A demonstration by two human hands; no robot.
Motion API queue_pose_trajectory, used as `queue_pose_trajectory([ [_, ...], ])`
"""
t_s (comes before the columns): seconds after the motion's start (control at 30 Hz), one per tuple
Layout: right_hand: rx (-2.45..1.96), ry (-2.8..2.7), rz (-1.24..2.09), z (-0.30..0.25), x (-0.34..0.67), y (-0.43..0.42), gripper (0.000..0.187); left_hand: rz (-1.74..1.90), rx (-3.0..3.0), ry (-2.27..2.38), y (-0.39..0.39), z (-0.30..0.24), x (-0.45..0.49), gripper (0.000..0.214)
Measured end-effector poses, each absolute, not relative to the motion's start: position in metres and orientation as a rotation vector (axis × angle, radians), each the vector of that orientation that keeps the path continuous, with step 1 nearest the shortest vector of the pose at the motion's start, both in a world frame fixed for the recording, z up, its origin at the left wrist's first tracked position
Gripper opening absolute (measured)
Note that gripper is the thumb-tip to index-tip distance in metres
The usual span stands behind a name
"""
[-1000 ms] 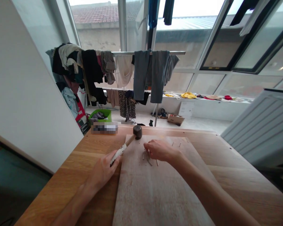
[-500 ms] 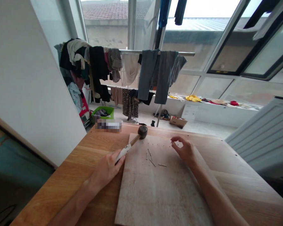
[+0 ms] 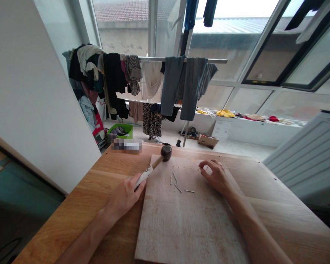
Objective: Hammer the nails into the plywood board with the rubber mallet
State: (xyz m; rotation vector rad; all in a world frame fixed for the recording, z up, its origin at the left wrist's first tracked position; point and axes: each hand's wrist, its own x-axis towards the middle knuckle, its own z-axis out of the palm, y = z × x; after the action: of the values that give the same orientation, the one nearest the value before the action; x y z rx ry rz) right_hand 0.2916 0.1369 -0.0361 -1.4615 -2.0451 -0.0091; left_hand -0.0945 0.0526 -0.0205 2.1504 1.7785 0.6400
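My left hand [image 3: 126, 196] grips the pale handle of a hammer [image 3: 156, 161] whose dark head rests near the far left corner of a light wooden board [image 3: 187, 227]. My right hand [image 3: 216, 176] is at the board's far right, with thumb and forefinger pinched on a small nail [image 3: 199, 168] that touches the board. Several loose nails [image 3: 177, 183] lie on the board between the two hands. The board lies on a brown wooden table [image 3: 79, 205].
A white wall panel [image 3: 30, 102] stands to the left of the table. Beyond the table's far edge a rack hung with clothes [image 3: 165, 84] fills the window side, with a green basket [image 3: 119, 131] on the floor. A white ribbed panel [image 3: 308, 154] leans at the right.
My right hand left the pile of loose nails and moved to the board's far right with one nail pinched in it. My left hand and the hammer hardly moved.
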Motion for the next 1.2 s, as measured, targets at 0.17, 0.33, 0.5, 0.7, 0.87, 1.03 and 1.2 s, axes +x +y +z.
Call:
queue_pose_trajectory([
  [0.17,-1.418,-2.057,-0.019,-0.038,0.291,0.137,0.013,0.636,2.140,1.791,0.052,-0.018,-0.093,0.032],
  [0.33,-1.430,-1.999,-0.029,-0.041,0.289,0.138,0.016,0.657,2.067,1.811,0.053,-0.014,-0.090,0.031],
  [0.5,-1.442,-1.942,-0.014,-0.041,0.286,0.138,0.025,0.781,2.028,1.754,0.048,-0.009,-0.079,0.032],
  [0.7,-1.450,-1.892,0.035,-0.046,0.285,0.140,0.036,0.854,2.036,1.557,0.038,0.009,-0.041,0.036],
  [0.87,-1.494,-1.853,0.021,-0.049,0.284,0.143,0.051,0.796,2.077,1.436,0.043,0.024,-0.014,0.033],
  [1.03,-1.516,-1.831,0.006,-0.052,0.285,0.145,0.057,0.727,2.095,1.416,0.050,0.017,-0.004,0.032],
  [1.2,-1.517,-1.849,0.020,-0.054,0.287,0.145,0.052,0.769,2.108,1.421,0.051,0.008,-0.002,0.037],
])
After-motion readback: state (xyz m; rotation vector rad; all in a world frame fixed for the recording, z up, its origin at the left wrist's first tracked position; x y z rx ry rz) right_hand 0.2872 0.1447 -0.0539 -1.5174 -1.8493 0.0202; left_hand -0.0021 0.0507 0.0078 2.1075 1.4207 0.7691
